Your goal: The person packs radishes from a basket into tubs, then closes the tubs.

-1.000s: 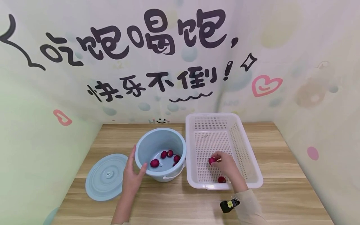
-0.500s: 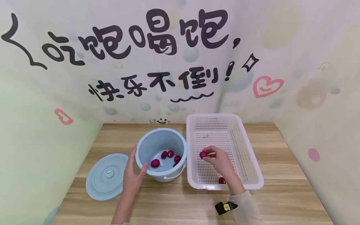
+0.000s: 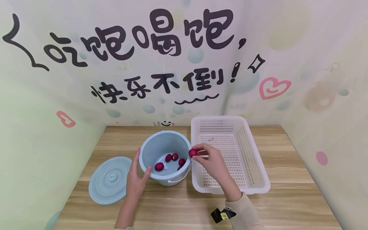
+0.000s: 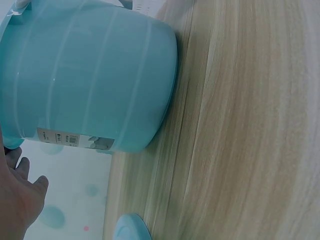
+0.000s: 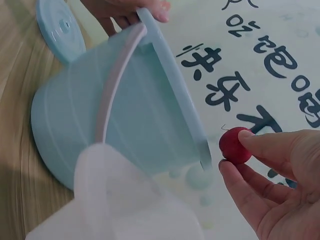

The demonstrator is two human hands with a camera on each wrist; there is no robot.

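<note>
My right hand (image 3: 212, 159) pinches a red radish (image 5: 235, 146) between thumb and fingertips, its thin root tail showing in the right wrist view. The hand has the radish right at the right rim of the light blue bucket (image 3: 164, 179). Several more radishes (image 3: 159, 166) lie on the bucket's floor. At the bucket's left side, my left hand (image 3: 137, 180) holds the rim, thumb at the front and fingers along the outer wall. A white perforated basket (image 3: 259, 166) stands beside the bucket, under the right forearm.
The round blue lid (image 3: 104, 188) lies flat on the wooden table (image 3: 178, 210), left of the left hand. A small stem scrap (image 3: 210, 139) sits in the basket. The bucket's white handle (image 3: 179, 180) hangs down in front. A printed wall closes the back.
My right hand has lifted the radish from the basket and moved left to the bucket's rim. Its forearm now covers the radish seen earlier at the basket's front. The left hand holds its place.
</note>
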